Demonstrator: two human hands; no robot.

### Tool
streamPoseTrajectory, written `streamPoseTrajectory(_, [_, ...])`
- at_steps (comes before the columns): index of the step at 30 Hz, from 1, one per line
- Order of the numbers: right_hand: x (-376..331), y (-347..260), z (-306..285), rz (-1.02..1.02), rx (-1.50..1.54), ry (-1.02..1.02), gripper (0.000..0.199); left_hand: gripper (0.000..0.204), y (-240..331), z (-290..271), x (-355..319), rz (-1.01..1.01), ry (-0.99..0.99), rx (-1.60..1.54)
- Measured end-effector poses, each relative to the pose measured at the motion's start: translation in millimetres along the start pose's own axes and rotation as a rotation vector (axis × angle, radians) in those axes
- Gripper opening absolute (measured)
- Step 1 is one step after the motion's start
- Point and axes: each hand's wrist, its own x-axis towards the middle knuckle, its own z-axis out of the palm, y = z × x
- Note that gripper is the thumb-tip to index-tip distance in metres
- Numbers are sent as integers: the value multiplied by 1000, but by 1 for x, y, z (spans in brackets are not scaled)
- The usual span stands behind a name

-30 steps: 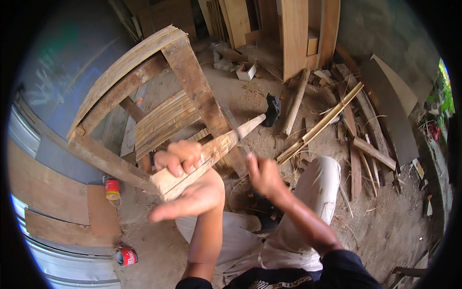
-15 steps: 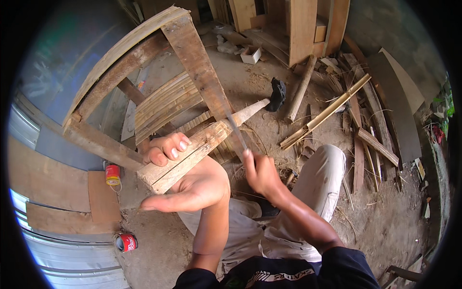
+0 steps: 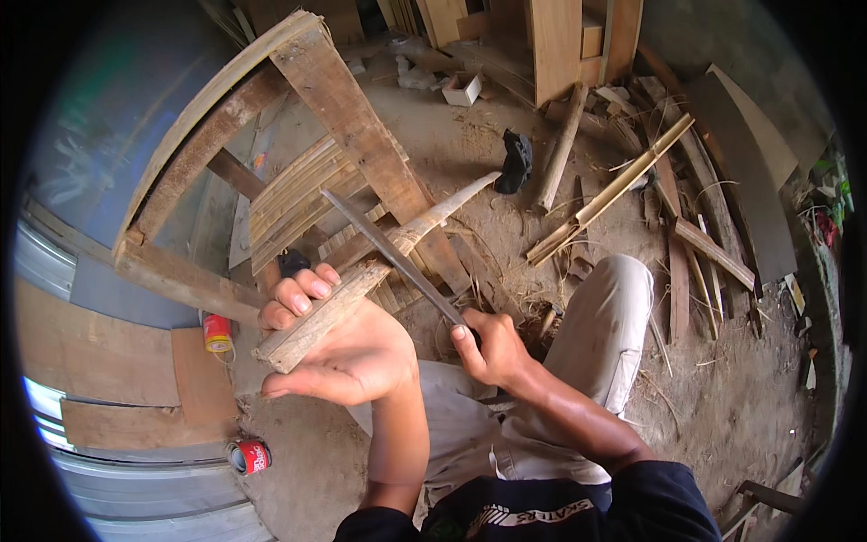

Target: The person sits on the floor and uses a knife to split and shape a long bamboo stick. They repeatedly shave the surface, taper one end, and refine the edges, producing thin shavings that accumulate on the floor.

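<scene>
Left hand (image 3: pixel 348 348) cupped around a long tapered split-bamboo piece (image 3: pixel 361 287), raised before the chest. Right hand (image 3: pixel 492 348) clenched on a long grey metal blade (image 3: pixel 390 256) laid across it — behind, a curved wooden frame (image 3: pixel 271 117). Two red cans: one (image 3: pixel 217 332) upright, one (image 3: pixel 249 456) lying on the dirt.

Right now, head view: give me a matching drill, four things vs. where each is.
Things:
1. bamboo slat
2. long knife
3. red can
4. black cloth

Places:
A. on the dirt floor past the slat's far tip
B. gripped in the left hand
C. on its side on the ground, lower left
D. held by the right hand, blade across the slat

Pairs: 1-B, 2-D, 3-C, 4-A
</scene>
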Motion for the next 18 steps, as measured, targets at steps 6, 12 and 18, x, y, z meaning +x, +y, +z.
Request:
streamPoseTrajectory(6, [5,3,-18,278,58,124,53,67,4,-9,2,-39,-123,152])
streamPoseTrajectory(12, [0,11,-20,54,92,52,51,67,-1,-16,5,-27,-107,178])
streamPoseTrajectory(18, [4,51,-11,-28,-10,45,56,66,-1,-23,9,-54,-266,110])
